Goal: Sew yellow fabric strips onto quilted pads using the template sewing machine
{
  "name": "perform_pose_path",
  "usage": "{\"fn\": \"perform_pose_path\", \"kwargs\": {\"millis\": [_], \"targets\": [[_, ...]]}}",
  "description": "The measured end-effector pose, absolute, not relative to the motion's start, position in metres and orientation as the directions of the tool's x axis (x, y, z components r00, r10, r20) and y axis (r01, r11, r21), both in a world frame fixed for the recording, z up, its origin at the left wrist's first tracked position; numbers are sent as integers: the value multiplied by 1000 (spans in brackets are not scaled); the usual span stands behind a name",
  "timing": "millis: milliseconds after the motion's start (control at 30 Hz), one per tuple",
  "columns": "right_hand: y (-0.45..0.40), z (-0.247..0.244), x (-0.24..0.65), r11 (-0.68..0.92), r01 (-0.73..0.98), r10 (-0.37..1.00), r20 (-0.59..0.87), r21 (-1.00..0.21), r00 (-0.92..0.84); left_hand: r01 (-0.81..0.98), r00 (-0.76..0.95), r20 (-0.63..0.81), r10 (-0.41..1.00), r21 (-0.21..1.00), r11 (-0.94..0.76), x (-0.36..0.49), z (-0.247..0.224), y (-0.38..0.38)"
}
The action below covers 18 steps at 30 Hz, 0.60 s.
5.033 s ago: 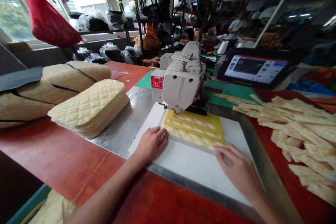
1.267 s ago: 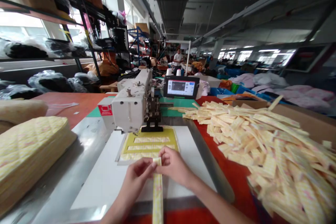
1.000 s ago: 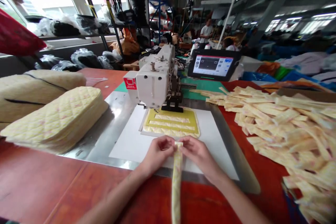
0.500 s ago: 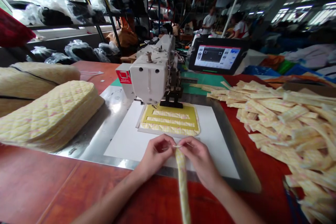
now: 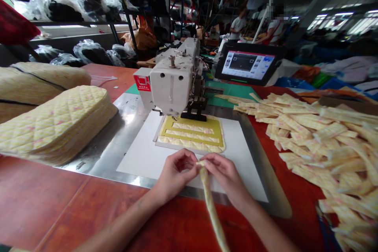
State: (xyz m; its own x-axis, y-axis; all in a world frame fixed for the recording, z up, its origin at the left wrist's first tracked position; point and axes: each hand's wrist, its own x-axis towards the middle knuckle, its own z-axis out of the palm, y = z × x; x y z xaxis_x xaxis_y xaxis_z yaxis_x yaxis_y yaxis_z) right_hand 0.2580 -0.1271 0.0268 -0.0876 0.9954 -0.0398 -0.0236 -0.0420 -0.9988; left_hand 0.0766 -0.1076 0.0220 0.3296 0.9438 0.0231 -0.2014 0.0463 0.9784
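1. A crowded sewing workshop. Metal shelving (image 5: 118, 8) with plastic-wrapped bundles stands by bright windows on the left, and a co-worker (image 5: 238, 25) stands far off, beyond a touchscreen (image 5: 247, 66).
2. The work surface is a red-brown table (image 5: 44, 204) with a steel plate (image 5: 94, 161) set into it. On the plate, a white board (image 5: 138, 165) carries a yellow slotted template (image 5: 191, 134) with quilted fabric in it, just below the head of a white sewing machine (image 5: 173, 88).
3. The left hand (image 5: 177, 171) and right hand (image 5: 224, 175) meet just in front of the template. Their fingers are curled and close together, pinching the top end of a narrow quilted strip (image 5: 210, 204). The strip hangs from them, over the board's front edge and the table.
4. The strip looks light, soft and limp, likely to bend under its own weight. Its end, where the fingers are, seems the surest place to hold.
5. A tall stack of quilted panels (image 5: 53, 126) lies to the left, and a loose heap of yellow strips (image 5: 310, 138) spreads to the right. Bare white board lies between the hands and the steel plate's left side.
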Motion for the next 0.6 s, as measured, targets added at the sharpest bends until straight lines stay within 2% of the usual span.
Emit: {"fn": "perform_pose_path", "kwargs": {"millis": [133,267,333,400,467,500,533,567,600], "targets": [[-128,25,255,-126,-41,988,-121,-991,-99,-207,304,46,952,978,19,77,23,-109],[-131,23,247,-205,-210,977,-188,-956,-100,-242,256,80,963,970,-17,79,24,-112],[-132,27,246,-238,-234,968,-212,-943,-132,-271,216,92,972,962,-31,80,25,-113],[-132,39,250,-177,-111,978,-162,-978,-133,-304,193,91,977,952,-29,80,24,-113],[-126,60,258,70,183,992,49,-981,-117,-318,219,82,972,948,-8,77,23,-111],[-121,72,261,251,360,967,212,-899,-144,-307,247,80,966,952,0,73,22,-110],[-114,84,263,433,518,901,375,-738,-218,-283,278,83,957,959,-1,69,21,-108],[-105,94,262,579,622,804,496,-528,-327,-242,304,94,948,970,-19,64,20,-105],[-94,101,259,675,672,702,546,-304,-457,-190,320,113,941,980,-53,59,20,-103]]}}
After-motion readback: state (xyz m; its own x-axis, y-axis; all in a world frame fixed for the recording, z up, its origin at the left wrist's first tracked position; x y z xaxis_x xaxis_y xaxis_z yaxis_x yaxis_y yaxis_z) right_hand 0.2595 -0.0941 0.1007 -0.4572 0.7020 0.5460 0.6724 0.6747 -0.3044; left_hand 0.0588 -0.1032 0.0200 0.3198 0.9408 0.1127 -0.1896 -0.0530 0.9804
